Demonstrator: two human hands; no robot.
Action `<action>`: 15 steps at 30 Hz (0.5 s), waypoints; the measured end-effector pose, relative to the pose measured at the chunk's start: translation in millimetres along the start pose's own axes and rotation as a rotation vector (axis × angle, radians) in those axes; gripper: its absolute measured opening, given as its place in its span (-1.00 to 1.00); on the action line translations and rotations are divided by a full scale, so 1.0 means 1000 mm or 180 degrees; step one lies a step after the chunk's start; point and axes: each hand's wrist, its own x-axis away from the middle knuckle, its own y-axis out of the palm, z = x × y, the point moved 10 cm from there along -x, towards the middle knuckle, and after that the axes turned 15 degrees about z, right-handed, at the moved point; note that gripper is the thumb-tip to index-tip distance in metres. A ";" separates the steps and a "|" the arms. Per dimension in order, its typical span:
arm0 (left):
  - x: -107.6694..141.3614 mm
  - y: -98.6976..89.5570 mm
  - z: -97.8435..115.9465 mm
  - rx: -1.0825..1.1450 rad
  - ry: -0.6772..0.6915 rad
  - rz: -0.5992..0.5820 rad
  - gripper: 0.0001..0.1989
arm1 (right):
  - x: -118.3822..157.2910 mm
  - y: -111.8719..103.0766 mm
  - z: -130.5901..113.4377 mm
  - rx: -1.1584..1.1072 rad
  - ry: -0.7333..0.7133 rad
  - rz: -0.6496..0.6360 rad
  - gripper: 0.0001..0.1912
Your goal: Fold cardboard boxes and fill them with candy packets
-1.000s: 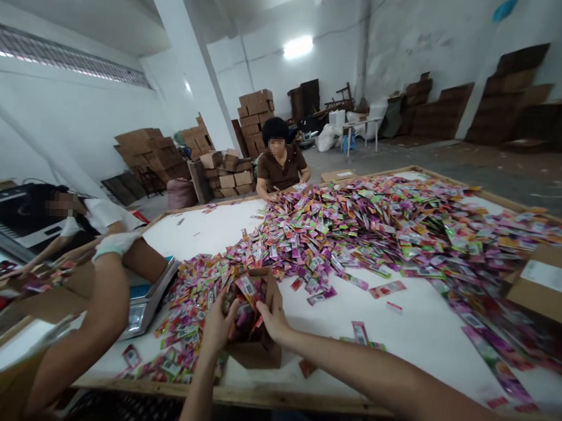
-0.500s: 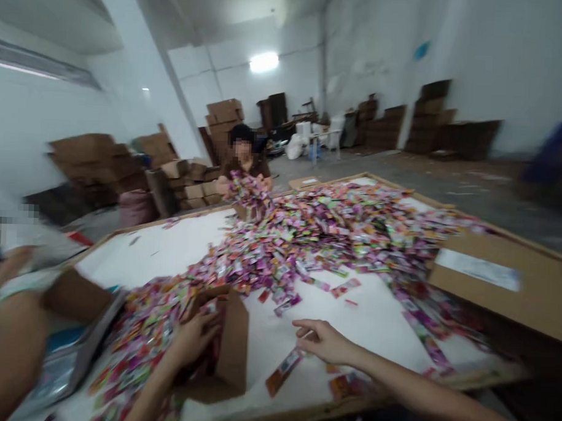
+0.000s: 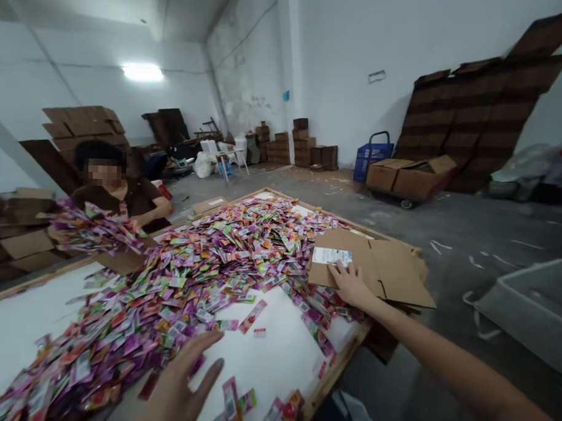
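The right hand point(image 3: 352, 286) lies flat on the brown cardboard point(image 3: 353, 247), maybe to keep it steady at the worktop point(image 3: 276, 351) edge. The left hand point(image 3: 178, 379) is open, near the candy-like packets point(image 3: 243, 240), holding nothing I can see. The hands are wide apart.

The table point(image 3: 276, 342) has a white surface framed by a raised wooden rim point(image 3: 335, 373). A large heap of colourful packets point(image 3: 243, 240) runs from the far corner across the middle toward the left, thinning to loose ones by the near edge. A small red-and-white slip point(image 3: 259, 333) lies on the bare middle. Folded cardboard point(image 3: 360, 253) with a white label point(image 3: 332, 256) lies over packets and overhangs the right edge.
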 end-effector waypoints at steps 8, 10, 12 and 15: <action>0.011 0.149 0.040 0.3327 -0.2625 -0.1407 -0.17 | 0.083 -0.111 -0.067 -0.1930 -0.1651 0.1343 -0.50; -0.001 0.137 0.033 0.3248 -0.2844 -0.0821 -0.21 | 0.120 -0.113 -0.107 -0.2360 -0.2542 0.0957 -0.49; -0.009 0.105 0.019 0.2616 -0.2635 -0.0166 -0.31 | 0.140 -0.110 -0.126 -0.2609 -0.2930 0.0787 -0.41; -0.004 0.042 0.011 0.1543 -0.1697 0.0339 -0.45 | 0.107 -0.115 -0.089 -0.3141 -0.1592 0.1623 -0.03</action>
